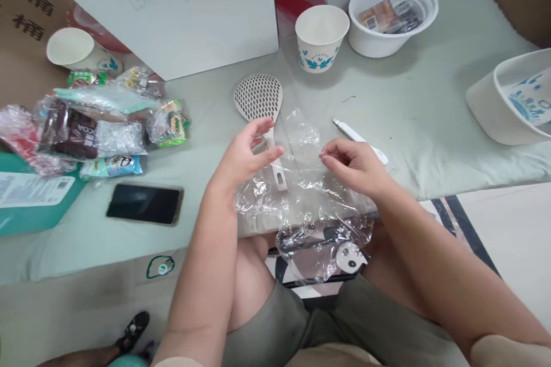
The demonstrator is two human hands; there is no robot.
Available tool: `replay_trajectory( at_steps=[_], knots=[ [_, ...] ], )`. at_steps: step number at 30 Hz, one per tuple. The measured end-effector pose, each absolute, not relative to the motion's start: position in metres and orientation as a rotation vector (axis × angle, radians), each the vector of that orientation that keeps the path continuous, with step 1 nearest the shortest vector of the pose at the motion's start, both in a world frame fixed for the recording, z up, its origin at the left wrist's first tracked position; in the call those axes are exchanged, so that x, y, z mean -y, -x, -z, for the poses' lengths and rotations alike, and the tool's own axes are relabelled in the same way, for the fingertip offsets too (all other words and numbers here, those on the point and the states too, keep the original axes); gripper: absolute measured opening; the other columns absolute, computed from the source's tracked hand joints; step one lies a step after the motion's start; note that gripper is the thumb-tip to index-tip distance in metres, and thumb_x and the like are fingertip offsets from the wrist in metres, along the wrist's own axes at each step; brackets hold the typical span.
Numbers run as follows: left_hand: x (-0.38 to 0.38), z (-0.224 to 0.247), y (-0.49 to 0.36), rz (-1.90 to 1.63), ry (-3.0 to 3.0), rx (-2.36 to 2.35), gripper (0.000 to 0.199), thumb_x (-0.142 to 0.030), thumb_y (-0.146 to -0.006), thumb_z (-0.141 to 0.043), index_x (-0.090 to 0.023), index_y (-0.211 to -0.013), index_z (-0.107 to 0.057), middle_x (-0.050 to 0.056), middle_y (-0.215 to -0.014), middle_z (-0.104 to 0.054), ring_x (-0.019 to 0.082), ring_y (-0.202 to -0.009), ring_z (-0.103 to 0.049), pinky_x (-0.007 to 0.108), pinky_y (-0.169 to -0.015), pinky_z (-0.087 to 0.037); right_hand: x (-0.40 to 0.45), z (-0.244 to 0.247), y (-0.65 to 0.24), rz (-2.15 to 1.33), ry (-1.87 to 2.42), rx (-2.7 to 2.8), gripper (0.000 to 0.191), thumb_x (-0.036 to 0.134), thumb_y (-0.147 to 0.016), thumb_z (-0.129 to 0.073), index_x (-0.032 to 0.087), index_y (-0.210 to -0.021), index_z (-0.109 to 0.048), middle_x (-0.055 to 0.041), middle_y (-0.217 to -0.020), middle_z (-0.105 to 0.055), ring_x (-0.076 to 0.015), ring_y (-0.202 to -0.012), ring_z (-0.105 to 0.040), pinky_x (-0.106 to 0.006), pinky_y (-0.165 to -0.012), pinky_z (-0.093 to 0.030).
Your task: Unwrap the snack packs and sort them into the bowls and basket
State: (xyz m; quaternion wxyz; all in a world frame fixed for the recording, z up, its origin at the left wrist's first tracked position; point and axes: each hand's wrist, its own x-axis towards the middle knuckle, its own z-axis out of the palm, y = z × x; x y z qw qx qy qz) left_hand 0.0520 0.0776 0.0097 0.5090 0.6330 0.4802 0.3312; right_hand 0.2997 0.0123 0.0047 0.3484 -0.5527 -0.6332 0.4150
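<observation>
A light grey skimmer [259, 96] with a perforated head lies on the cloth-covered table, its handle pointing toward me. Over that handle hovers my left hand [241, 157], thumb and fingers apart, gripping nothing. A crumpled clear plastic bag [301, 186] spreads under and around the handle and hangs over the table's front edge. My right hand [357, 166] is closed in a pinch at the bag's right side, its fingertips on the thin film. Just beyond that hand is a white utility knife [361, 141], lying at a slant.
Left are a phone [145, 204], several wrapped snacks [116, 135], a teal package [38, 195] and a tipped paper bucket [71, 49]. At the back stand a white box [172, 11], a paper bucket [321, 40] and a white bowl [374, 40] holding packets. Another bucket [495, 103] is at right.
</observation>
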Motion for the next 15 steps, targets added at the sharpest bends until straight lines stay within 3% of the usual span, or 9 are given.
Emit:
replay_trajectory(
  at_steps=[2, 4, 6, 10, 13, 15],
  knots=[
    [-0.0766, -0.0050, -0.0572, -0.757, -1.595, -1.229, 0.051, -0.039, -0.069, -0.086, -0.020, -0.113, -0.068, 0.011, -0.126, -0.073, 0.025, -0.122, -0.065, 0.042, -0.110, -0.049, -0.0101, -0.0054, -0.2983, -1.090, 1.369, 1.679, 0.018, 0.036, -0.084, -0.058, 0.019, -0.079, -0.063, 0.0057, -0.053, -0.043, -0.0082, -0.047, -0.033, -0.029, -0.047, -0.027],
    [-0.0762, -0.0028, -0.0603, -0.753, -1.619, -1.289, 0.026, -0.033, -0.076, -0.080, -0.019, -0.096, -0.071, 0.006, -0.098, -0.076, 0.020, -0.096, -0.070, 0.038, -0.095, -0.055, -0.0086, -0.0062, -0.2974, -1.089, 1.343, 1.681, 0.019, 0.037, -0.084, -0.058, 0.019, -0.078, -0.063, 0.0062, -0.052, -0.042, -0.0081, -0.047, -0.032, -0.029, -0.047, -0.026],
    [-0.0762, -0.0034, -0.0605, -0.823, -1.570, -1.293, 0.012, -0.030, -0.082, -0.074, -0.018, -0.082, -0.069, 0.002, -0.076, -0.069, 0.015, -0.074, -0.065, 0.030, -0.074, -0.055, -0.0080, -0.0068, -0.2971, -1.090, 1.359, 1.651, 0.018, 0.037, -0.084, -0.058, 0.020, -0.078, -0.062, 0.0059, -0.053, -0.043, -0.0081, -0.047, -0.032, -0.029, -0.047, -0.026],
    [-0.0772, -0.0074, -0.0562, -0.998, -1.390, -1.226, 0.015, -0.029, -0.085, -0.073, -0.020, -0.077, -0.066, -0.002, -0.063, -0.060, 0.009, -0.050, -0.053, 0.022, -0.047, -0.041, -0.0092, -0.0064, -0.2973, -1.088, 1.443, 1.562, 0.016, 0.035, -0.083, -0.059, 0.020, -0.078, -0.061, 0.0041, -0.059, -0.049, -0.0086, -0.050, -0.035, -0.029, -0.050, -0.029],
    [-0.0784, -0.0081, -0.0533, -1.032, -1.323, -1.213, 0.021, -0.035, -0.084, -0.077, -0.020, -0.074, -0.065, -0.003, -0.060, -0.057, 0.005, -0.041, -0.044, 0.021, -0.040, -0.033, -0.0112, -0.0048, -0.2975, -1.074, 1.516, 1.489, 0.014, 0.034, -0.082, -0.061, 0.021, -0.077, -0.060, 0.0039, -0.059, -0.049, -0.0094, -0.051, -0.037, -0.029, -0.051, -0.029],
    [-0.0789, -0.0085, -0.0515, -1.060, -1.272, -1.221, 0.026, -0.043, -0.083, -0.079, -0.020, -0.079, -0.067, -0.002, -0.063, -0.061, 0.006, -0.044, -0.047, 0.020, -0.041, -0.035, -0.0127, -0.0034, -0.2981, -1.088, 1.560, 1.381, 0.014, 0.034, -0.083, -0.063, 0.021, -0.078, -0.059, 0.0049, -0.057, -0.044, -0.0098, -0.050, -0.036, -0.029, -0.051, -0.028]
  ],
)
